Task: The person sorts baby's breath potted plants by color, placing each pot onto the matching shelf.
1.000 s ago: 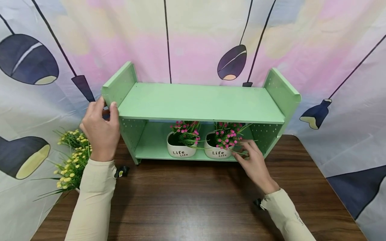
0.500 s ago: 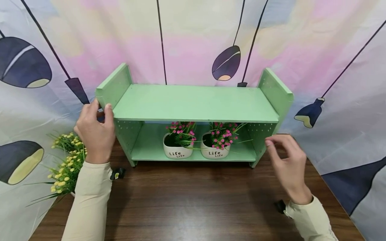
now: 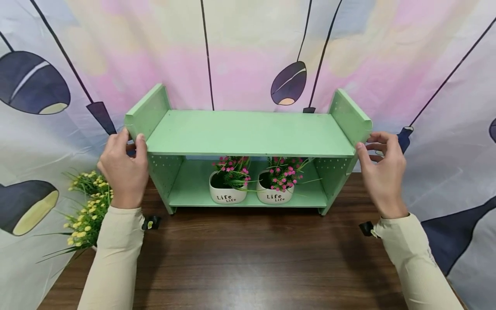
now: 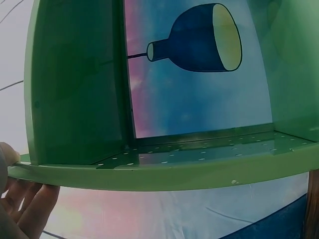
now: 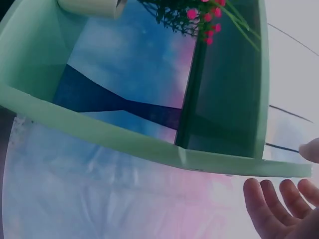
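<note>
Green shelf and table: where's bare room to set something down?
The top board between its side panels; the lower board between left panel and left pot; the table in front, between the sleeves. Crowded: the gap between left and right pot, crossed by grass blades, and the table's left side, with yellow flowers.

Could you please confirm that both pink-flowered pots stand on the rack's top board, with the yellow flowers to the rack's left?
Not quite: the head view shows both pots on the lower board. The yellow flowers are indeed to the rack's left.
</note>
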`<state>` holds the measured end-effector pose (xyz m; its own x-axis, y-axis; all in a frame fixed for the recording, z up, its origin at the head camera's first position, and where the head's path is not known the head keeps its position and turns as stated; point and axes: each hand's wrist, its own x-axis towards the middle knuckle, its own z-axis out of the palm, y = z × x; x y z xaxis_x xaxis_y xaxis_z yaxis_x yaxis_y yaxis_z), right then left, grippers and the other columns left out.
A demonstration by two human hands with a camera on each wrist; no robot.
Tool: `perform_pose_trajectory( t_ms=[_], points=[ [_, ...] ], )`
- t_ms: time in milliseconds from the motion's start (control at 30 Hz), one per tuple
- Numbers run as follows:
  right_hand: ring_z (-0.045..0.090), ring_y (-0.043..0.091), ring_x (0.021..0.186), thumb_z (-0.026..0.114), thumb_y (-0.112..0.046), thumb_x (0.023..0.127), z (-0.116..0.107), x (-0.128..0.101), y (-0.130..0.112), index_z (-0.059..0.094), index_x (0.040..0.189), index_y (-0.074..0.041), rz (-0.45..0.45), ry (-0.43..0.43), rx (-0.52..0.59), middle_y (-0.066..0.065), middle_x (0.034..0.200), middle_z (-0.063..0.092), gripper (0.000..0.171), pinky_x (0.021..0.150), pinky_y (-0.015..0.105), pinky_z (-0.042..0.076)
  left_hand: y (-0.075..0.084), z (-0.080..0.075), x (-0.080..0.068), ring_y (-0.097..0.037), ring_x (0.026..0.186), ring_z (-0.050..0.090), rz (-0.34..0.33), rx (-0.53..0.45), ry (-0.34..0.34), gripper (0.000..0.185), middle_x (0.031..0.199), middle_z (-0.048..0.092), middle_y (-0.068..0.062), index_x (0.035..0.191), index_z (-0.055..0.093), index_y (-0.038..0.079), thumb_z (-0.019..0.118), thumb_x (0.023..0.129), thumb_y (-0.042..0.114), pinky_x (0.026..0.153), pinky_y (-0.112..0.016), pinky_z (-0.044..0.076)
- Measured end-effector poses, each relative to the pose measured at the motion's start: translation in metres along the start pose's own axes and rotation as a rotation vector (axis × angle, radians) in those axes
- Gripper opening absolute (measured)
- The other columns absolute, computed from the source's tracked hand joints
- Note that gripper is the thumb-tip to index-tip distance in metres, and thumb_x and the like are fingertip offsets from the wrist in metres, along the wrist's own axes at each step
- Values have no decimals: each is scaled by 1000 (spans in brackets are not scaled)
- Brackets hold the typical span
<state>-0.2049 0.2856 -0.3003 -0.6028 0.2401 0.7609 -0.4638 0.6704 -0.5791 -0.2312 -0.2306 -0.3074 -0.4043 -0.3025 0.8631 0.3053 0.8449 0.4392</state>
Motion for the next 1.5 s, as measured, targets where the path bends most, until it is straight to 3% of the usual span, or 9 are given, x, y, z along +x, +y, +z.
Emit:
perform_pose_trajectory(
  t_ms=[133,300,533,633,767,900,1033,1300,1500],
  points=[
    [62,-14,98,69,-14,103,6,5,6,65,139,-7,-15,-5,-11,15,122,70,37,80,6,48,-1,-2,0,-43,73,65,0,4,1,35,95,68,-26,118,75,2,59,109,32,59,-40,28],
    [78,30,96,65,-10,105,13,7,13,66,138,-2,-137,-4,-81,23,120,71,34,80,1,42,-2,-7,2,-42,77,67,8,5,4,34,97,68,-26,121,75,3,60,109,31,60,-43,30],
    [72,48,95,65,-5,101,20,12,13,67,125,7,-181,43,-89,29,111,71,27,89,34,51,3,-15,10,-44,87,69,-11,6,-68,31,103,68,-27,126,73,4,63,108,27,70,-58,44],
    [71,45,93,64,-3,100,18,10,16,67,123,9,-163,33,-73,29,109,70,26,87,14,45,9,-29,12,-45,95,71,-31,8,-223,29,110,70,-27,126,70,2,64,107,24,81,-64,49],
    [70,9,92,66,-4,100,14,4,20,68,123,7,-128,20,-40,26,109,70,26,84,5,40,18,-56,10,-45,101,74,-65,54,-424,38,121,73,-23,140,66,7,62,108,28,82,-64,52],
    [58,-18,90,70,-4,98,11,0,24,71,123,4,-80,31,22,9,108,72,27,81,6,44,20,-87,5,-44,97,75,-64,111,-494,41,117,76,-21,141,68,10,62,108,32,68,-40,52],
    [60,-15,87,73,-3,96,9,-1,27,74,123,2,-53,46,52,-6,109,70,28,80,7,45,16,-116,-2,-39,90,75,-51,142,-523,33,106,78,-20,131,75,11,66,106,30,63,-21,39],
    [57,-17,85,71,4,94,16,3,22,74,118,6,-63,82,46,23,110,72,25,81,9,43,4,-160,-26,-9,71,71,25,168,-622,20,91,79,-14,117,80,11,76,99,19,55,-18,42],
    [58,-17,85,73,2,93,19,3,27,75,119,2,-57,82,38,21,111,74,26,81,9,42,-13,-171,-74,-2,59,55,3,203,-857,13,68,67,11,109,81,15,75,100,20,53,-29,40]
  ],
)
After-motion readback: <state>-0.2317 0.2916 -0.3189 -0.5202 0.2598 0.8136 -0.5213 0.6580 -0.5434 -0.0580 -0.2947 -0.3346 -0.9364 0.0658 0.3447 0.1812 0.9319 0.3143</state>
